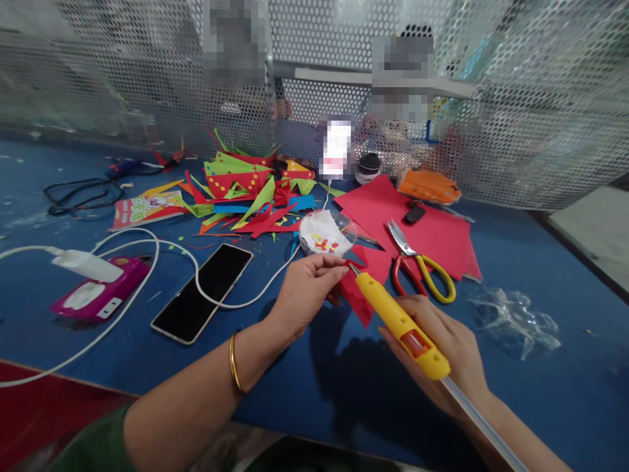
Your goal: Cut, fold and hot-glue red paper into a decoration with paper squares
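At six o'clock the blue table's (319, 380) near edge passes below the forearms, its surface stretching between them. At four, the right hand (449, 341) wraps a yellow glue gun (393, 318); at nine, the left hand (302, 295) pinches centred red paper (361, 303). At eleven, a clear bowl (352, 229) holds white paper (314, 226) and red-and-yellow snippets (327, 245). Mesh (147, 98) bounds twelve.

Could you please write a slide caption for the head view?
The left hand holds red paper near the nozzle of a yellow glue gun in the right hand, scissors lying nearby.
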The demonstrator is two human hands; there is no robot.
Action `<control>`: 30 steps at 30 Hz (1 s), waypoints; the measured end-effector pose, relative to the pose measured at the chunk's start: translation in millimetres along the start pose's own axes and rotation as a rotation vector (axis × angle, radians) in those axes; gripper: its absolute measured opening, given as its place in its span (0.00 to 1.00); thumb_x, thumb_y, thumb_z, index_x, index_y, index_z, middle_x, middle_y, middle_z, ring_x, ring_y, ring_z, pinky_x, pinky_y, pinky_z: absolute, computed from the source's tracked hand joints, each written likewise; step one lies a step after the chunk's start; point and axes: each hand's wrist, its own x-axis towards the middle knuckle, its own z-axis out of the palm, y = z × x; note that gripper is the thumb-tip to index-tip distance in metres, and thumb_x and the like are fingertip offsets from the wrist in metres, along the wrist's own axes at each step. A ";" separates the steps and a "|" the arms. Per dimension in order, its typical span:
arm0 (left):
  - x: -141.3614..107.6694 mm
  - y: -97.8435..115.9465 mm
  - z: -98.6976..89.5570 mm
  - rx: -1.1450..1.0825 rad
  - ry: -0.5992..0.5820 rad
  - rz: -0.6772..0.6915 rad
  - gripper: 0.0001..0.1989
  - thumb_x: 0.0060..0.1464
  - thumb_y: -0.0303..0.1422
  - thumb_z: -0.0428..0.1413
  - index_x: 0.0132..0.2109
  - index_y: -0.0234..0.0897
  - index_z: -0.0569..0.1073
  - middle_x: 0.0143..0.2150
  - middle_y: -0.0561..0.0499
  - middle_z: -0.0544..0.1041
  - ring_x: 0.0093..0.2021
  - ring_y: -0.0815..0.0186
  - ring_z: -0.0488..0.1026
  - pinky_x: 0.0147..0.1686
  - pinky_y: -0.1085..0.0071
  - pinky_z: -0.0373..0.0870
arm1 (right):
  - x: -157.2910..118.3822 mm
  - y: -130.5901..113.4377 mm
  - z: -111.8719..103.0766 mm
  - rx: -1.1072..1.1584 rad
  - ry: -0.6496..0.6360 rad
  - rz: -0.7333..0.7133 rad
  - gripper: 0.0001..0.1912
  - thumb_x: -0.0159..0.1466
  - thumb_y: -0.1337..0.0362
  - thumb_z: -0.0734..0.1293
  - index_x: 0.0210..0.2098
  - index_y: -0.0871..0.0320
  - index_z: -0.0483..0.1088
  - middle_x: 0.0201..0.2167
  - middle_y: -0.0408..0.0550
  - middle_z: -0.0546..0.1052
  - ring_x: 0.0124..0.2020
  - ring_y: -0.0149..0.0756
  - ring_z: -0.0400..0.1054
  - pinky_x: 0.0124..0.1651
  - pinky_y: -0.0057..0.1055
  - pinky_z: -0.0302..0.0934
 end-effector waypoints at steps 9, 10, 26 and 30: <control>-0.7 1.2 1.7 0.018 -0.005 0.013 0.06 0.49 0.29 0.63 0.36 0.32 0.78 0.25 0.54 0.77 0.22 0.72 0.72 0.19 0.78 0.71 | 1.0 0.3 -0.3 -0.063 -0.004 0.004 0.03 0.69 0.64 0.64 0.42 0.55 0.66 0.34 0.45 0.78 0.29 0.31 0.75 0.30 0.25 0.65; -0.8 1.2 1.6 0.019 -0.007 0.014 0.06 0.49 0.29 0.64 0.36 0.32 0.78 0.25 0.54 0.77 0.22 0.73 0.72 0.19 0.78 0.71 | 1.0 0.2 -0.3 -0.065 -0.003 0.004 0.03 0.70 0.64 0.64 0.42 0.55 0.66 0.34 0.44 0.78 0.29 0.31 0.75 0.30 0.25 0.65; -0.2 0.4 0.6 0.046 -0.011 0.026 0.06 0.49 0.30 0.64 0.35 0.32 0.78 0.25 0.55 0.77 0.22 0.73 0.70 0.19 0.78 0.71 | -1.1 2.4 0.0 -0.074 -0.019 0.020 0.03 0.69 0.64 0.65 0.41 0.56 0.66 0.34 0.45 0.77 0.28 0.31 0.72 0.28 0.26 0.62; 0.3 0.2 0.8 0.052 -0.007 0.020 0.05 0.49 0.29 0.63 0.35 0.32 0.78 0.25 0.55 0.77 0.22 0.73 0.71 0.19 0.78 0.72 | -1.1 1.8 0.3 -0.078 -0.038 0.024 0.03 0.69 0.64 0.64 0.41 0.56 0.66 0.33 0.44 0.77 0.28 0.31 0.72 0.28 0.26 0.61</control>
